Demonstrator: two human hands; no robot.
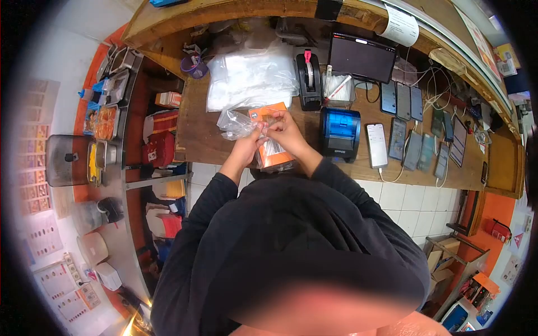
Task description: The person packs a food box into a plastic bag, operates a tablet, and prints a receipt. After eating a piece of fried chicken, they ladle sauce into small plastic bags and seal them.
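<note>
An orange box with a white panel sits inside a clear plastic bag at the table's front edge. Both my hands are at the bag's top, over the box. My left hand pinches the bag's plastic near its gathered part. Close beside it, my right hand has its fingers bent together at the same plastic. The fingertips of the two hands nearly meet. Loose plastic from the bag spreads out to the left of my left hand.
Behind lies a stack of clear plastic bags. A black tape dispenser, a blue-topped receipt printer, a monitor and several phones with cables stand to the right. A purple basket is back left.
</note>
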